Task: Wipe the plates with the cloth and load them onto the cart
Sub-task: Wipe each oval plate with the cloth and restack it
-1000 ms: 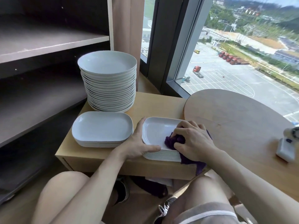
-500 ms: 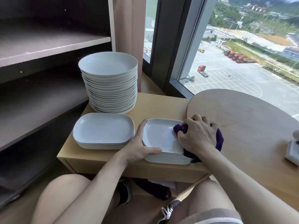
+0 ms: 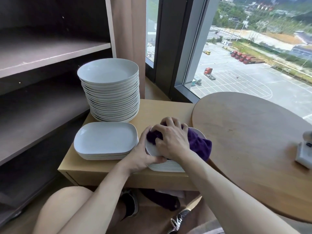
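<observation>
Steadiness comes from the left hand [image 3: 143, 155], clamping the near-left rim of the glossy white rounded-rectangular top plate [image 3: 152, 149] at centre frame so the right hand [image 3: 172, 141], curled round the bunched fuzzy purple cloth [image 3: 200, 145], can rub its face. Farther up and left, a low pile of rectangular plates [image 3: 104, 139] and a tall tower of round white plates [image 3: 113, 97] wait on the pale wooden cabinet [image 3: 162, 108].

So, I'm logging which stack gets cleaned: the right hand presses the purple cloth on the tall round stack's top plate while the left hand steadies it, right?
Wrong stack. The head view shows the right hand pressing the purple cloth on the top plate of the low stack beside the round table, not the tall round stack, while the left hand steadies it.
</observation>
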A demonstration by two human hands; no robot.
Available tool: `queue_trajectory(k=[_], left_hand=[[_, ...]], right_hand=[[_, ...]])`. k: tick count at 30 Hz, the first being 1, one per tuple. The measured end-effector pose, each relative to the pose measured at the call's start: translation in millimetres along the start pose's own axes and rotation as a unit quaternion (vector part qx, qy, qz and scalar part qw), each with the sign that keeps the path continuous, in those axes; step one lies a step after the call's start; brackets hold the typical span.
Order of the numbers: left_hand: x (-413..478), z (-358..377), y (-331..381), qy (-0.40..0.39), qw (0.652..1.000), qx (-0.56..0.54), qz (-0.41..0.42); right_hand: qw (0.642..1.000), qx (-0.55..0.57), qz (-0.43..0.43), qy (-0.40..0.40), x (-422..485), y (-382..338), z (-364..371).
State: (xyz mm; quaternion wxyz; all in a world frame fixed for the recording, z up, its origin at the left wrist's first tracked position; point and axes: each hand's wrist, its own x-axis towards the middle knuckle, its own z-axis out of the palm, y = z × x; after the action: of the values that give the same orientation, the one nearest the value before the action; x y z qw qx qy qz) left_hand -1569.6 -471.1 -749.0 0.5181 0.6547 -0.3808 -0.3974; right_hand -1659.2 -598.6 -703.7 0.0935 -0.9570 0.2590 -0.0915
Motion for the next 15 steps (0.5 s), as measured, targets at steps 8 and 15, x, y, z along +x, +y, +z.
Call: queue_trajectory(k=[8, 15], left_hand=[[2.1, -5.0, -0.5, 0.031, 1.000, -0.006, 0.001], [1.6, -7.6, 0.7, 0.031, 0.999, 0.013, -0.011]], right_hand=[[0.994, 0.037, -0.088, -0.049, -24.7, 12.2, -12.3], [0.995, 0.058, -0.053, -0.055, -39.1, 38.1, -24.8]])
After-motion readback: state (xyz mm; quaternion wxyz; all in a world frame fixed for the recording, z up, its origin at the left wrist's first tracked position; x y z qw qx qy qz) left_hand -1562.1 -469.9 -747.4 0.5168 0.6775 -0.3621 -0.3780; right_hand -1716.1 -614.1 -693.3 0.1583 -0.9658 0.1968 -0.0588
